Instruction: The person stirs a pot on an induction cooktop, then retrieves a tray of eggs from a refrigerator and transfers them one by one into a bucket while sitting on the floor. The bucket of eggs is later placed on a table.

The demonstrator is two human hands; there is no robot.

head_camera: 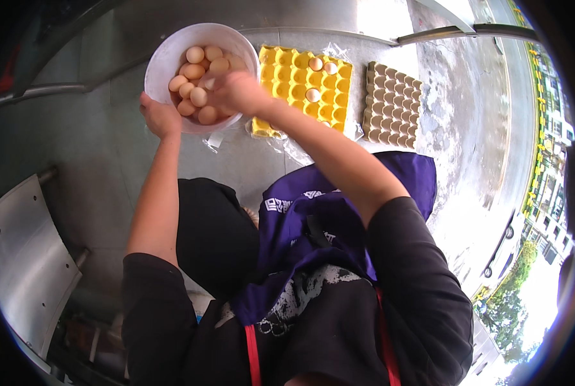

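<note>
A white plastic bucket (158, 62) on the floor holds several brown eggs (194, 71), heaped at its bottom. My left hand (161, 116) grips the near left side of the bucket at its rim. My right hand (241, 96) reaches over the right side of the bucket, its fingers among the eggs and blurred by motion. Whether an egg is in those fingers cannot be made out. Right of the bucket lies a yellow egg tray (281, 72) with several eggs in its cups, partly covered by my right forearm.
A grey-brown pulp egg tray (392, 106) lies right of the yellow one. Clear plastic wrap (294, 150) shows around the yellow tray. A metal seat (29, 260) stands at lower left, and a metal bar (432, 34) crosses the upper right. My purple apron (287, 241) covers my lap.
</note>
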